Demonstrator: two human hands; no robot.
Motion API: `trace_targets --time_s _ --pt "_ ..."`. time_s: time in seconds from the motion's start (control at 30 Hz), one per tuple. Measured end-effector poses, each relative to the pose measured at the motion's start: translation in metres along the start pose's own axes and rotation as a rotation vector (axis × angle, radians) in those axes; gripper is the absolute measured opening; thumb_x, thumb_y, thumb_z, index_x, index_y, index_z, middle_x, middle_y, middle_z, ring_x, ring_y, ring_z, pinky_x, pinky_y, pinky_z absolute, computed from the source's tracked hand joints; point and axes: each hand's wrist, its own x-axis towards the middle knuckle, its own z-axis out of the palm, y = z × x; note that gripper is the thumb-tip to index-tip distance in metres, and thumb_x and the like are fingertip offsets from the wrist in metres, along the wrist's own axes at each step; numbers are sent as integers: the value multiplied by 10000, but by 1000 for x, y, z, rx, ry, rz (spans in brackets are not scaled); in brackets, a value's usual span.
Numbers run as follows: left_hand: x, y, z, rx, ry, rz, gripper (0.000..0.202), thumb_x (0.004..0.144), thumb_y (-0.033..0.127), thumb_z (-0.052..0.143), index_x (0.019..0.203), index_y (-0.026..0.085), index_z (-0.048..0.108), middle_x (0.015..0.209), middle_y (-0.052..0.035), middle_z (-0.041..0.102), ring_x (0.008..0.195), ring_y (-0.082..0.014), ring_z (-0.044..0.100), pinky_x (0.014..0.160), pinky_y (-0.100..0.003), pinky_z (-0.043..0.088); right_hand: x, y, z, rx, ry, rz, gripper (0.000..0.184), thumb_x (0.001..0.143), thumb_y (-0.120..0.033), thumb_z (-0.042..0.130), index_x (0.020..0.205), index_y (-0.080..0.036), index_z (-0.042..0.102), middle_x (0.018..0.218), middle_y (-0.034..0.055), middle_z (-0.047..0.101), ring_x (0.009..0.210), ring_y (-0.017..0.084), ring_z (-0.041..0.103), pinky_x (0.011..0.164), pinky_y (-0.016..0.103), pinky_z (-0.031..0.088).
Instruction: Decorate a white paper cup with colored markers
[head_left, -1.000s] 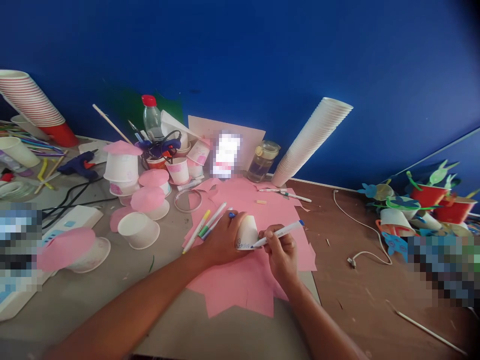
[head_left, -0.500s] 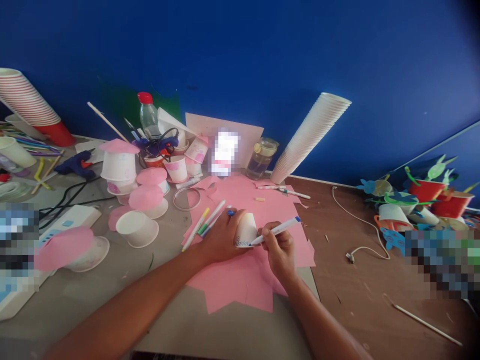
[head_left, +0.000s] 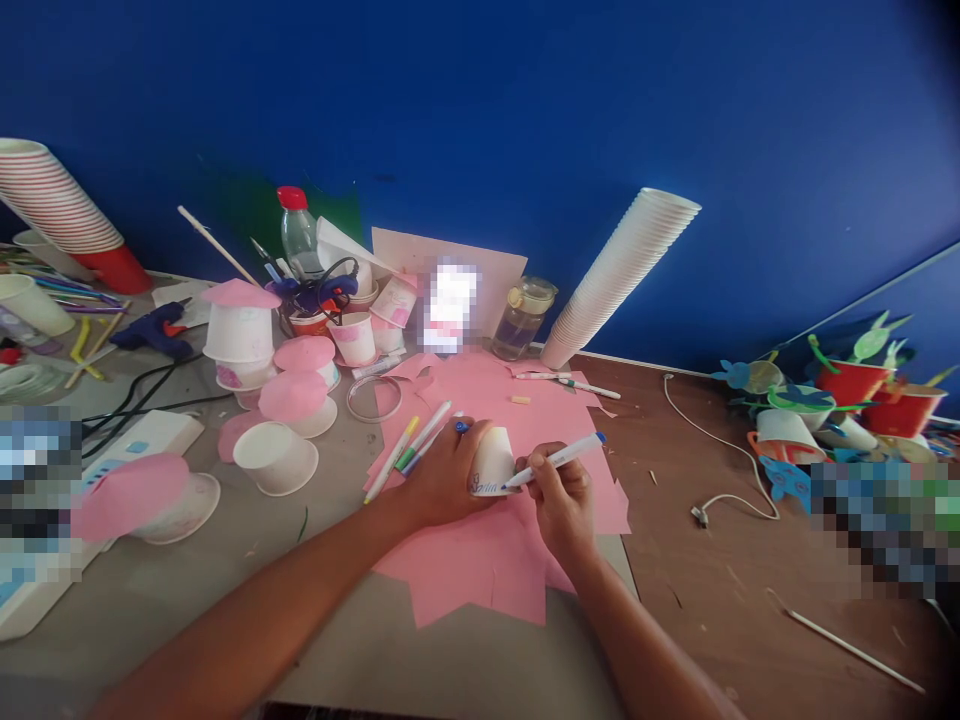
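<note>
Left hand [head_left: 442, 475] grips a white paper cup [head_left: 493, 462] over pink paper [head_left: 465, 570]; right hand [head_left: 561, 500] grasps a marker [head_left: 559, 460], tip on the cup wall. Firm support and light, short strokes are advised.

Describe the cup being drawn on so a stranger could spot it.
On the desk, find the jagged pink paper. Above it, the left hand grips a white paper cup. Unlike its neighbours, this cup has a marker tip touching it.
</note>
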Motion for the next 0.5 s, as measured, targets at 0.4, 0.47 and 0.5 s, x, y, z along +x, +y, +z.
trace_targets --time_s 0.4,0.47,0.5 --pt "0 -7 3 24 -48 29 693 735 486 711 1294 189 426 1209 -162 524 1171 -363 503 926 -509 486 -2 -5 5 -113 -29 -57 319 837 -457 658 697 -190 554 539 -55 446 476 83 385 455 209 381" --pt "-1 -8 3 25 -48 34 728 729 514 715 1305 182 419 1207 -168 522 1155 -361 511 916 -508 492 -2 -5 5 -125 -6 -71 311 849 -455 647 708 -192 556 545 -53 457 480 86 397 459 212 386" --pt "-1 -8 3 24 -49 35 738 728 528 712 1308 179 417 1207 -170 521 1147 -358 516 908 -505 496 -1 -4 5 -116 6 -75 306 856 -452 639 714 -194 555 545 -54 456 483 89 402 463 214 389"
